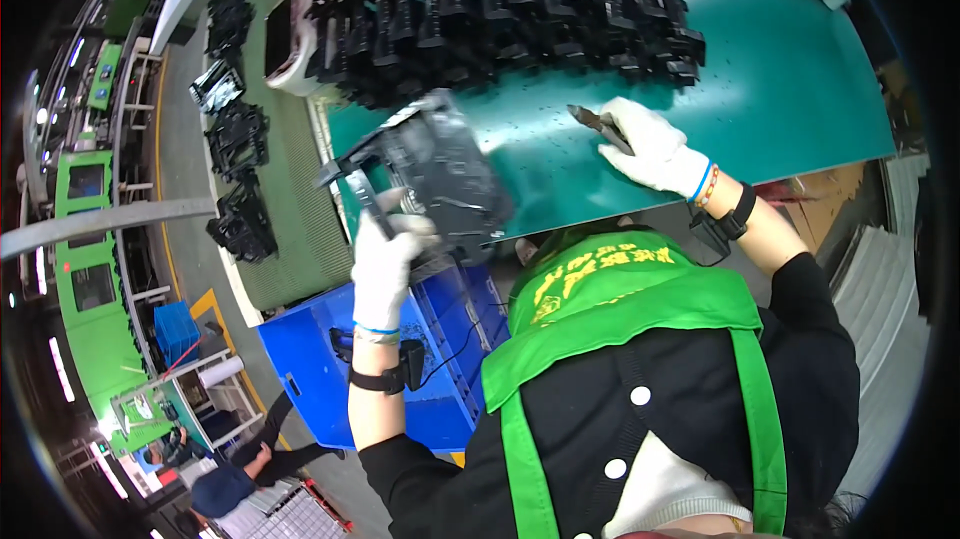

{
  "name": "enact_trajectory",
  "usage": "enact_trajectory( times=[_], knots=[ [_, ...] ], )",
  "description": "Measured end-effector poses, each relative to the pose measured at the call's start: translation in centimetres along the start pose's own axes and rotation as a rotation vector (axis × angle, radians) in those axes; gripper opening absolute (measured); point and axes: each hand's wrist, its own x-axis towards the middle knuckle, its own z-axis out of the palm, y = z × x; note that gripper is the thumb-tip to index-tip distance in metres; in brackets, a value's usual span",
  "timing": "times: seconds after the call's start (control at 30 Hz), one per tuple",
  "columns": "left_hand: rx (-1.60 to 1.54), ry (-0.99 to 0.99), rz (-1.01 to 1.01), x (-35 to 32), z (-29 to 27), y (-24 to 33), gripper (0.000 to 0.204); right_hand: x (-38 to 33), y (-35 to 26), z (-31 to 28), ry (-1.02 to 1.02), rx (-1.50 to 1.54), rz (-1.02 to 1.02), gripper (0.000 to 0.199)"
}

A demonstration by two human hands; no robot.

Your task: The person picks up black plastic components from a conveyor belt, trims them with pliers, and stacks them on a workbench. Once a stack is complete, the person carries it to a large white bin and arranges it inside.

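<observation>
My left hand [385, 254], in a white glove, is closed on the edge of a black molded plastic part [445, 174]. The part is tilted over the near left edge of the table, slightly blurred. Above the green tabletop [530, 169], to the right, my gloved right hand [650, 146] is wrapped round a small dark hand tool with a brownish tip [595, 124]. The tip points up and left, apart from the part. The tool's exact kind is hard to make out.
A long row of similar black plastic parts [500, 14] stands along the table's far side. More parts [240, 139] lie on the green conveyor belt [300, 229] at left. A blue bin [330, 389] sits below my left forearm. Another person [225, 489] is at lower left.
</observation>
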Motion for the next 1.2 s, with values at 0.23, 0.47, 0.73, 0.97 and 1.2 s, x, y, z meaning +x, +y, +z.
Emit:
enact_trajectory(
  times=[0.23, 0.47, 0.73, 0.97, 1.2],
  knots=[
    [0.07, -0.361, -0.044, 6.1, 9.0, -5.2, 0.057, 0.1, 1.1, -4.4, -0.18, -0.478, -0.294, 0.044],
    [0.23, -0.419, -0.134, 8.6, 10.4, -5.6, 0.047, 0.4, 3.8, -4.8, -0.292, -0.638, -0.475, 0.052],
    [0.235, -0.425, -0.147, 8.4, 10.6, -4.4, 0.045, 1.9, 3.1, -4.0, -0.461, -0.658, -0.338, 0.043],
    [0.041, -0.431, -0.133, 7.7, 9.4, -3.7, 0.05, 0.4, 2.3, -4.3, -0.583, -0.375, 0.056, 0.043],
    [-0.208, -0.472, 0.013, 4.8, 9.2, 0.6, 0.04, -0.8, -2.1, -6.5, -0.039, -0.27, 0.037, 0.045]
  ],
)
